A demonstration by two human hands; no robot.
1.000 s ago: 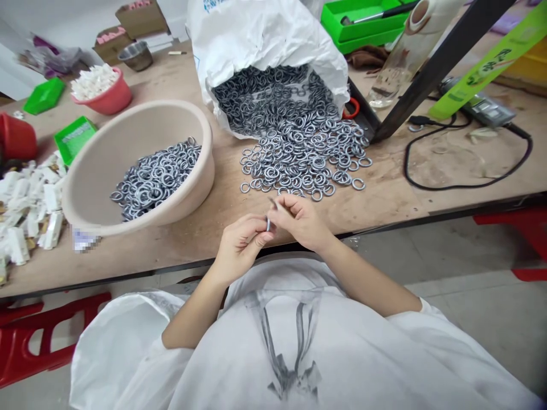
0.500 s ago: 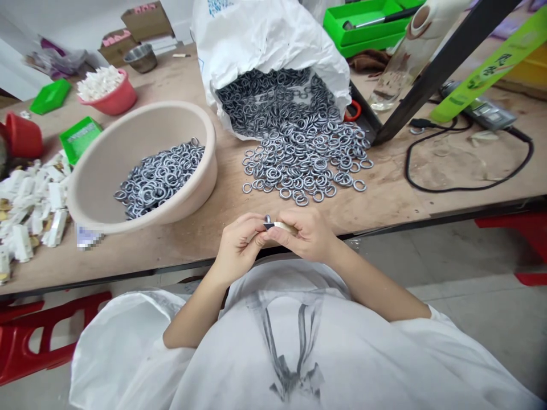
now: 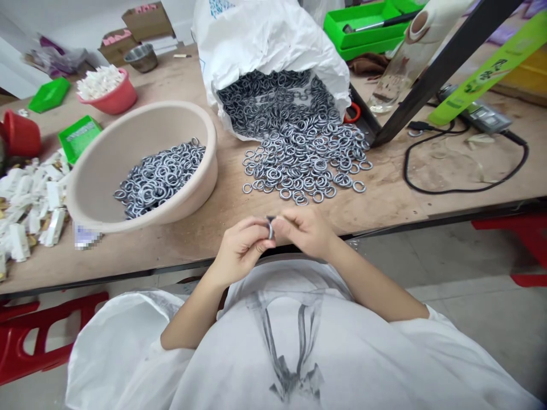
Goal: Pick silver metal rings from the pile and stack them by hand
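To the near right of the basin (image 3: 96, 182), at the table's edge, the left hand (image 3: 245, 247) pinches a grey ring (image 3: 270, 230) between thumb and fingertips. Close against it, the right hand (image 3: 310, 230) is curled tight, thumb on forefinger, around a small dark piece (image 3: 270, 218); only its tip shows, so I cannot tell what it is.

The ring is small and round, so a hard sideways push from the right hand could roll it out of the pinch. Since both hands are at the edge, it might then drop to the floor (image 3: 397, 250). A slip of the dark piece could catch the left thumb.

Right of the basin and beyond the hands, a white sack (image 3: 269, 40) lies on its side on the wooden table (image 3: 192, 239), with a pile of rings (image 3: 307, 159) spilling from its mouth; more rings fill part of the basin. White pieces (image 3: 25, 210) are heaped left of the basin, a pink bowl (image 3: 109, 102) stands behind it, and a red stool (image 3: 12, 347) is below it.
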